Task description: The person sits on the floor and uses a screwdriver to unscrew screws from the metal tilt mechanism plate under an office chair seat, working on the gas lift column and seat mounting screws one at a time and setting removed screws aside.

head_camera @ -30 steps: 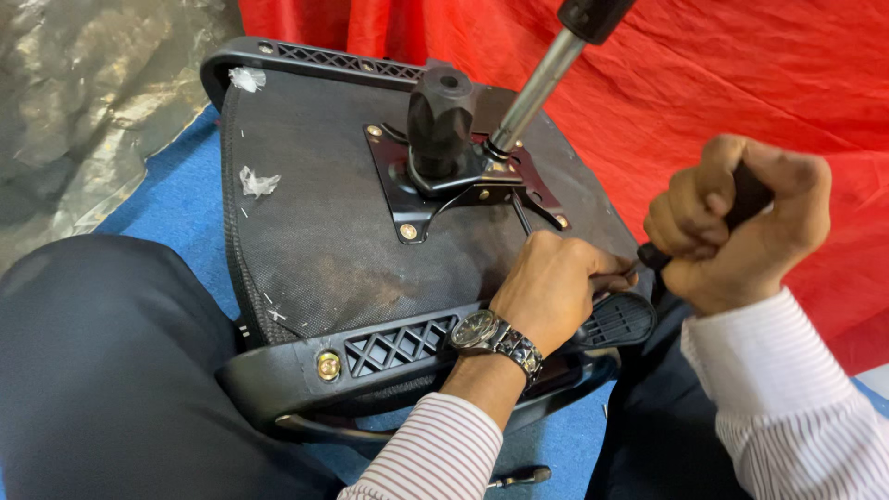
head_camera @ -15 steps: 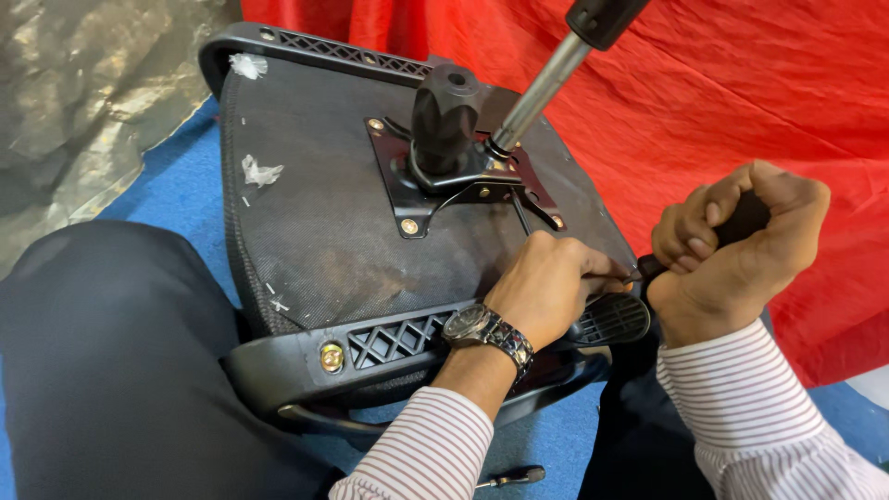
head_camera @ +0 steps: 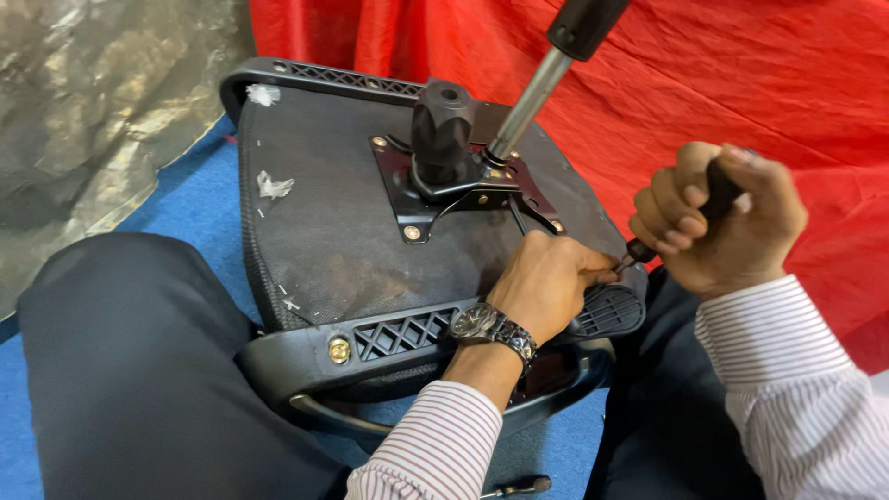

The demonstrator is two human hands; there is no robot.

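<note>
An upturned black office chair seat (head_camera: 324, 231) lies across my lap, its metal mechanism plate (head_camera: 435, 199) and a lever with a silver shaft (head_camera: 528, 97) facing up. My left hand (head_camera: 546, 278), with a wristwatch (head_camera: 491, 326), rests on the seat's near right corner, fingers pinched at the tip of a screwdriver. My right hand (head_camera: 718, 218) is clenched around the screwdriver's black handle (head_camera: 718, 194), the shaft pointing down-left at the seat's plastic edge (head_camera: 607, 310).
Red cloth (head_camera: 741, 93) covers the back and right. Crumpled silver sheeting (head_camera: 102, 111) lies at the left on blue floor (head_camera: 185, 204). A brass bolt (head_camera: 339, 350) sits in the seat's front rim. A second black-handled tool (head_camera: 519, 486) lies by my legs below.
My right hand with the screwdriver has shifted slightly and turned on the handle; my left hand stays pinched at the tip. The view has shifted a little.
</note>
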